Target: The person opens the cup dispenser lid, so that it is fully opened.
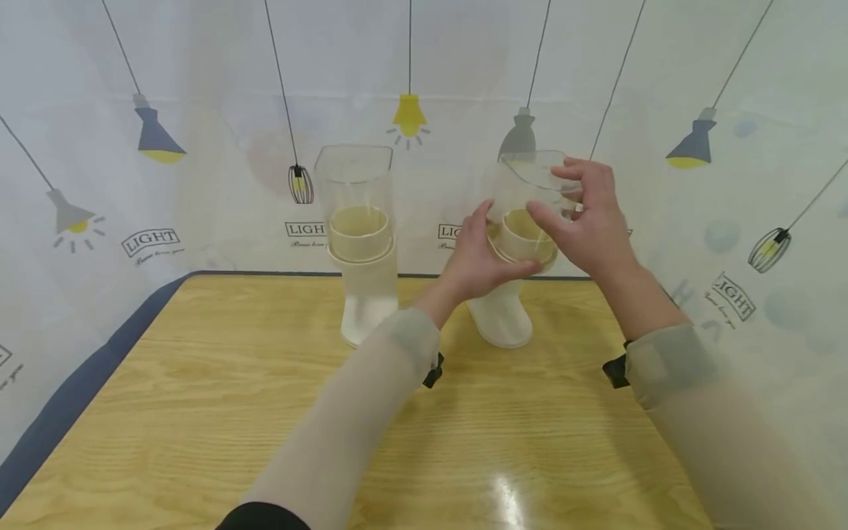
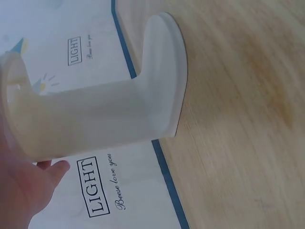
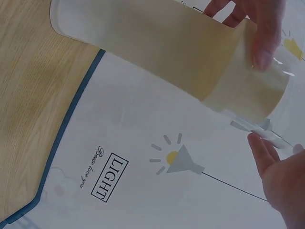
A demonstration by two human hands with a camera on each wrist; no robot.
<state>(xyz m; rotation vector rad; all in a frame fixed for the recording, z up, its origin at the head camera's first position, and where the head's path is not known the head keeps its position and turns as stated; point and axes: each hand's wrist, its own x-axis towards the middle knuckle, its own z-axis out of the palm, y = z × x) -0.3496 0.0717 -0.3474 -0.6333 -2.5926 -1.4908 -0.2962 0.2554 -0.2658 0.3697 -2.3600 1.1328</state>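
Wooden table (image 1: 165, 405): white stand (image 1: 369, 298), left; matching stand (image 1: 501, 322), right, its clear jar (image 1: 520, 188) clasped low by left hand (image 1: 478, 258), high by right hand (image 1: 591, 221).

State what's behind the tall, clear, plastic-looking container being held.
Behind the container: a white sheet printed with a grey lamp; the left hand and right hand cover parts of it.

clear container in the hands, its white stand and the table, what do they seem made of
Clear container: glossy plastic or glass; the backdrop shows through.
White stand: probably plastic, smooth and satin, with soft shading.
Table: wood or wood-look laminate, shiny; grain and a bright reflection show.
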